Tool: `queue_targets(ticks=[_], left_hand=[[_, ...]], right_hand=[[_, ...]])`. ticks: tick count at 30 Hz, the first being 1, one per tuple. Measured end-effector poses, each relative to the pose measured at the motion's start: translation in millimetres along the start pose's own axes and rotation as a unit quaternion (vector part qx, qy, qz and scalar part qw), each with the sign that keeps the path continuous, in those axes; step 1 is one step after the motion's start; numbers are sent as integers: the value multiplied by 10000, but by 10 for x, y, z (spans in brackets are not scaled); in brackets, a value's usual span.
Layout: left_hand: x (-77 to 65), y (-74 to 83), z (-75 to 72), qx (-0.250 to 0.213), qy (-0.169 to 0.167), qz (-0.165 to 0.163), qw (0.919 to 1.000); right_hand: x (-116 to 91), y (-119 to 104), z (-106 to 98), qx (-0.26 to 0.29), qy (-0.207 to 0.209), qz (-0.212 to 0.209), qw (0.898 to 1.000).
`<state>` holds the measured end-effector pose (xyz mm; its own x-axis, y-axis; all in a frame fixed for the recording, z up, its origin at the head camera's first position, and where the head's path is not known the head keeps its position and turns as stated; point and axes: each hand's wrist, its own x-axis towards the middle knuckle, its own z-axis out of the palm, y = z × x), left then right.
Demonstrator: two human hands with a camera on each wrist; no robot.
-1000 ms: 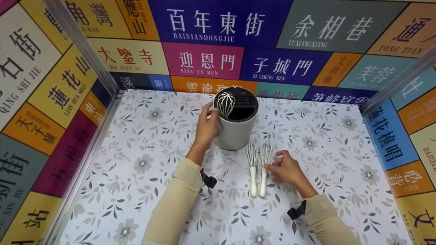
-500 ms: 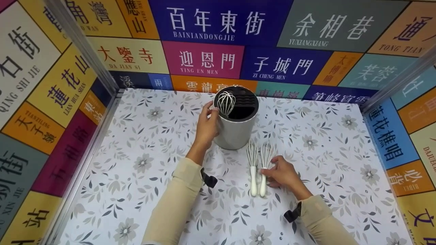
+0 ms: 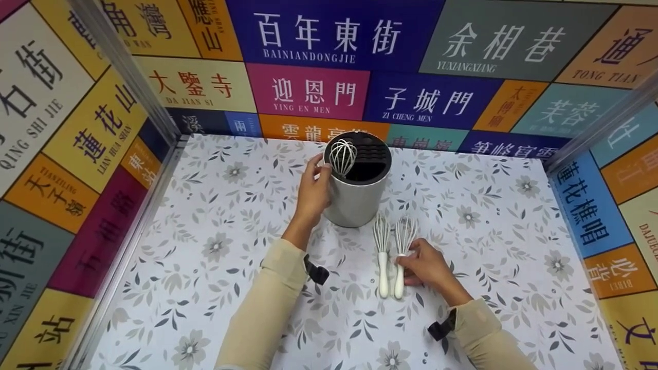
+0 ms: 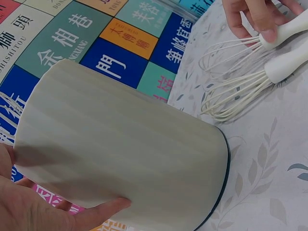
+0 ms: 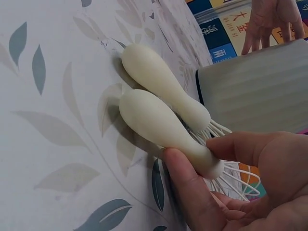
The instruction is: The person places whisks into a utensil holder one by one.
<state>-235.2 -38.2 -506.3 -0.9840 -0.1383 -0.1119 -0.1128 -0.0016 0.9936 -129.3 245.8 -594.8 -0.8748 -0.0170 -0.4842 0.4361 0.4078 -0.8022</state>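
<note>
In the head view my left hand point(image 3: 313, 190) rests against the left side of a grey cylindrical utensil holder point(image 3: 354, 203), thumb and fingers laid along its wall near the rim. A whisk point(image 3: 343, 156) stands in the holder, its wire end up and its handle hidden inside. My right hand point(image 3: 425, 264) pinches the right-hand whisk point(image 3: 399, 277) between thumb and forefinger, where the white handle meets the wires. Beside it another white-handled whisk point(image 3: 383, 275) lies parallel on the table. In the right wrist view the pinched handle point(image 5: 154, 118) lies close to the other handle point(image 5: 154, 72).
The holder's black top has a slotted part point(image 3: 372, 149) at the back right and a dark opening point(image 3: 365, 170) at the front. A floral cloth point(image 3: 216, 288) covers the table. Panels printed with large characters point(image 3: 308, 92) wall the back and both sides.
My right hand has moved slightly down and left, from beside the right-hand whisk to a pinch on its handle. The left hand and the holder look unchanged.
</note>
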Motion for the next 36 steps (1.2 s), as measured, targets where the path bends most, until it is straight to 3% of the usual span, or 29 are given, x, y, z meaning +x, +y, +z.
queue_targets(ticks=[13,22,30,36], left_hand=[[0,20,6,159,59,25,9999],[-12,17,-8,70,-50,-136,9999],[-11,17,9,101,-32,-105,9999],[-4,14,10,52,20,-163,9999]], right_hand=[[-40,-109,-83,284,-28,-90,9996],[-106,-264,-181,101,-63,-252,9996],[-152,-530,-274,322,50,-646,9974],[-188,-857,-309,601,289,-1090,9918]])
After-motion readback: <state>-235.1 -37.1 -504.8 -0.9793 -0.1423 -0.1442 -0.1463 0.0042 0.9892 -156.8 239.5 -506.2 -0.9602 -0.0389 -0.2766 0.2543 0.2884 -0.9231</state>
